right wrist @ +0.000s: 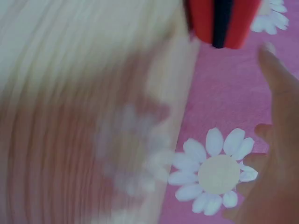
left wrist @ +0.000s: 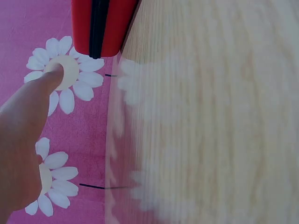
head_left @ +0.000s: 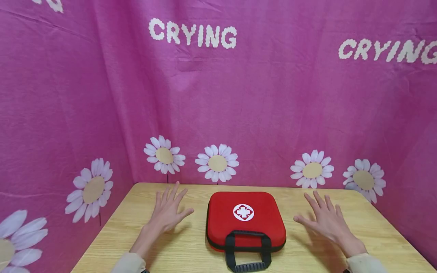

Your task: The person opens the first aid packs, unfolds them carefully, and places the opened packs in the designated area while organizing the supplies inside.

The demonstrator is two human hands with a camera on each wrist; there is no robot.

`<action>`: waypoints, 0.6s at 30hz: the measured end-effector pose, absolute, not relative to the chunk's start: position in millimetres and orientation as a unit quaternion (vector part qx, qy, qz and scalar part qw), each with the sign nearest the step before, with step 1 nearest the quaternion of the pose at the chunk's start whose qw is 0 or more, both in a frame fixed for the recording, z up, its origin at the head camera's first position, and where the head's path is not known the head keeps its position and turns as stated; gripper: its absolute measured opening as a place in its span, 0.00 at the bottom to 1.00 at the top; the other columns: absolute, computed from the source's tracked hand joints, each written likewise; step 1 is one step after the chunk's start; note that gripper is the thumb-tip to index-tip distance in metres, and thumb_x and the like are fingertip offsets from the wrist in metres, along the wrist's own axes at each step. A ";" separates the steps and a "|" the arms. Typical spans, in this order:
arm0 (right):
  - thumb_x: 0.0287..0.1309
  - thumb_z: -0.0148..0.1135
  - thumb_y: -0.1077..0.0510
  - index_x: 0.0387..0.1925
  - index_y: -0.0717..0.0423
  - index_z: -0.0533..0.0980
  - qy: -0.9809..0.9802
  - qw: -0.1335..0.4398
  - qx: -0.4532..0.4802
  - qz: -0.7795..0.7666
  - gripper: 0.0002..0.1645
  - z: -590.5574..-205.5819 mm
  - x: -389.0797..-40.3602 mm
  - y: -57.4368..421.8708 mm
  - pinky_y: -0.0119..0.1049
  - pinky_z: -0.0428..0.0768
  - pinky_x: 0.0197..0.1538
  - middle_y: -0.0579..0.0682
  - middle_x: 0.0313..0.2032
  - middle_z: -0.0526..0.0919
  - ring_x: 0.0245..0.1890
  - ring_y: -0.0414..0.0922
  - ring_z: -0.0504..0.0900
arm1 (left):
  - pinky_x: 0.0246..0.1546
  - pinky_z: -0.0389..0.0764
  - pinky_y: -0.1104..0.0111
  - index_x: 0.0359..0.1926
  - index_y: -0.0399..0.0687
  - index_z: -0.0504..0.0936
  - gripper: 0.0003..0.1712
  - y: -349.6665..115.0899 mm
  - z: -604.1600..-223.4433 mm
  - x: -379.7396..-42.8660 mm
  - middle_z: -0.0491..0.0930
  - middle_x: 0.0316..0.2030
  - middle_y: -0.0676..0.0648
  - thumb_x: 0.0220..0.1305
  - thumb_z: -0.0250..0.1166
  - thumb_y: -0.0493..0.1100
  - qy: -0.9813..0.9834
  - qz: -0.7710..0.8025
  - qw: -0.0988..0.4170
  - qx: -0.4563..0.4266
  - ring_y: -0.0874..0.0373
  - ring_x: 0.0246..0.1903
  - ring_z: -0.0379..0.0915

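Note:
A red first-aid case [head_left: 246, 223] with a white cross emblem lies on the wooden table, its black handles toward the near edge. To its left, my left hand [head_left: 168, 212] spreads its fingers with nothing in them, apart from the case. On the opposite side my right hand [head_left: 324, 222] is likewise spread and holds nothing. In the left wrist view, the zipped side of the case [left wrist: 84, 28] shows at the top, beyond my thumb. The right wrist view has a corner of the case [right wrist: 203, 23] at the top, with a gap between it and my thumb.
The light wooden table [head_left: 112, 242] ends at a pink curtain [head_left: 205, 102] printed with daisies and white lettering, which hangs behind it and along both sides. Pale sleeves [head_left: 129, 263] cover both forearms.

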State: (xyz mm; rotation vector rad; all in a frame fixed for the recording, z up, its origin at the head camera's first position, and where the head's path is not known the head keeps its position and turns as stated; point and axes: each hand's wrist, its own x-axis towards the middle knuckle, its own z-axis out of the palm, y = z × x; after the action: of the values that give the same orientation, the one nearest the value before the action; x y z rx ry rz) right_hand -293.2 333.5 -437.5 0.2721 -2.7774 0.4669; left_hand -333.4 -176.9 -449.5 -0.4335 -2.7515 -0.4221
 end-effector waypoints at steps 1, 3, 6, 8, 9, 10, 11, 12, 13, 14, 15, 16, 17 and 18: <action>0.53 0.66 0.32 0.73 0.58 0.59 -0.965 0.158 0.105 0.179 0.56 -435.8 -293.8 332.5 0.78 0.51 0.60 0.71 0.72 0.56 0.69 0.78 0.51 | 0.69 0.40 0.32 0.74 0.51 0.64 0.44 -177.1 -449.8 -333.6 0.51 0.77 0.39 0.63 0.61 0.66 -0.961 -0.155 0.170 -0.155 0.32 0.74 0.46; 0.53 0.69 0.36 0.72 0.59 0.62 -0.954 0.164 0.127 0.215 0.53 -432.3 -294.3 330.0 0.77 0.56 0.59 0.71 0.71 0.59 0.68 0.77 0.54 | 0.69 0.44 0.33 0.72 0.50 0.67 0.40 -177.5 -449.9 -334.6 0.55 0.76 0.39 0.64 0.63 0.61 -0.956 -0.169 0.181 -0.161 0.32 0.73 0.50; 0.56 0.70 0.43 0.69 0.61 0.65 -0.935 0.173 0.164 0.263 0.46 -430.5 -295.4 326.0 0.71 0.61 0.60 0.70 0.68 0.65 0.67 0.72 0.61 | 0.68 0.53 0.36 0.67 0.47 0.73 0.33 -178.1 -451.5 -337.0 0.62 0.72 0.37 0.65 0.65 0.54 -0.944 -0.202 0.196 -0.174 0.33 0.70 0.57; 0.58 0.69 0.45 0.66 0.62 0.68 -0.929 0.185 0.180 0.264 0.41 -430.3 -295.6 321.5 0.66 0.65 0.60 0.67 0.65 0.70 0.65 0.66 0.66 | 0.67 0.58 0.38 0.64 0.46 0.76 0.28 -176.9 -451.6 -338.1 0.66 0.70 0.37 0.65 0.66 0.50 -0.934 -0.236 0.198 -0.182 0.35 0.68 0.61; 0.58 0.69 0.46 0.65 0.62 0.70 -0.926 0.191 0.186 0.267 0.39 -430.1 -295.8 318.6 0.63 0.67 0.60 0.65 0.64 0.72 0.64 0.64 0.69 | 0.65 0.61 0.38 0.62 0.45 0.77 0.26 -176.1 -451.9 -338.8 0.67 0.69 0.37 0.65 0.66 0.48 -0.928 -0.252 0.200 -0.187 0.36 0.68 0.63; 0.59 0.69 0.47 0.64 0.62 0.71 -0.923 0.195 0.193 0.269 0.37 -429.6 -295.8 315.4 0.60 0.68 0.60 0.63 0.62 0.74 0.63 0.61 0.71 | 0.64 0.63 0.39 0.62 0.45 0.77 0.26 -175.1 -452.4 -339.5 0.69 0.68 0.37 0.65 0.66 0.47 -0.923 -0.269 0.201 -0.190 0.37 0.67 0.65; 0.59 0.69 0.48 0.64 0.61 0.71 -0.921 0.196 0.198 0.274 0.36 -428.8 -295.5 312.0 0.56 0.71 0.58 0.61 0.61 0.76 0.62 0.59 0.72 | 0.63 0.64 0.40 0.62 0.44 0.77 0.26 -173.9 -453.0 -340.3 0.70 0.66 0.38 0.65 0.67 0.46 -0.918 -0.286 0.200 -0.191 0.39 0.66 0.66; 0.60 0.69 0.49 0.63 0.61 0.72 -0.919 0.194 0.202 0.280 0.34 -427.4 -294.9 308.4 0.54 0.73 0.55 0.60 0.60 0.77 0.60 0.58 0.74 | 0.63 0.66 0.40 0.62 0.44 0.77 0.26 -172.7 -453.6 -341.1 0.72 0.65 0.38 0.65 0.67 0.44 -0.912 -0.302 0.200 -0.192 0.40 0.65 0.68; 0.60 0.68 0.49 0.63 0.60 0.72 -0.916 0.189 0.204 0.289 0.33 -425.8 -294.2 304.7 0.52 0.75 0.53 0.58 0.59 0.78 0.59 0.58 0.75 | 0.63 0.67 0.42 0.62 0.43 0.77 0.26 -171.3 -454.3 -342.2 0.74 0.63 0.39 0.64 0.67 0.43 -0.907 -0.313 0.204 -0.193 0.41 0.64 0.69; 0.61 0.68 0.50 0.63 0.59 0.73 -0.913 0.183 0.208 0.300 0.32 -424.0 -293.3 301.1 0.50 0.76 0.50 0.57 0.59 0.78 0.58 0.58 0.76 | 0.62 0.69 0.44 0.62 0.43 0.77 0.26 -170.1 -455.4 -343.4 0.76 0.61 0.40 0.64 0.68 0.42 -0.904 -0.321 0.207 -0.193 0.42 0.62 0.71; 0.61 0.68 0.50 0.63 0.58 0.73 -0.909 0.175 0.211 0.313 0.31 -422.0 -292.4 297.6 0.48 0.76 0.49 0.57 0.59 0.78 0.57 0.58 0.76 | 0.60 0.71 0.46 0.62 0.43 0.77 0.26 -168.9 -456.3 -344.7 0.77 0.59 0.40 0.63 0.68 0.41 -0.900 -0.329 0.209 -0.194 0.43 0.60 0.72; 0.61 0.67 0.51 0.63 0.58 0.73 -0.906 0.167 0.214 0.324 0.31 -420.1 -291.8 294.4 0.48 0.76 0.49 0.57 0.59 0.78 0.57 0.59 0.77 | 0.58 0.73 0.48 0.61 0.43 0.77 0.26 -167.6 -457.2 -346.0 0.78 0.58 0.42 0.63 0.68 0.40 -0.897 -0.336 0.211 -0.193 0.43 0.58 0.74; 0.62 0.67 0.51 0.63 0.57 0.73 -0.904 0.160 0.215 0.332 0.30 -418.3 -291.3 291.4 0.47 0.76 0.49 0.56 0.59 0.78 0.56 0.59 0.77 | 0.57 0.75 0.49 0.61 0.43 0.78 0.25 -166.3 -457.6 -347.1 0.79 0.56 0.42 0.63 0.68 0.40 -0.896 -0.339 0.211 -0.192 0.44 0.56 0.75; 0.62 0.66 0.52 0.63 0.57 0.73 -0.903 0.155 0.217 0.337 0.29 -416.8 -291.0 288.5 0.48 0.77 0.49 0.56 0.59 0.78 0.56 0.59 0.77 | 0.54 0.76 0.50 0.61 0.43 0.78 0.25 -165.1 -458.0 -348.3 0.80 0.55 0.43 0.63 0.68 0.40 -0.895 -0.344 0.209 -0.191 0.45 0.55 0.76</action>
State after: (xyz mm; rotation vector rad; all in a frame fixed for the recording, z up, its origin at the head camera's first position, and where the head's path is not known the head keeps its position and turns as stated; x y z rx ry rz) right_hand -291.0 288.5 -416.8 0.6222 -2.5873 0.9650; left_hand -348.3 -165.1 -458.0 -0.5301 -2.4915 -0.9575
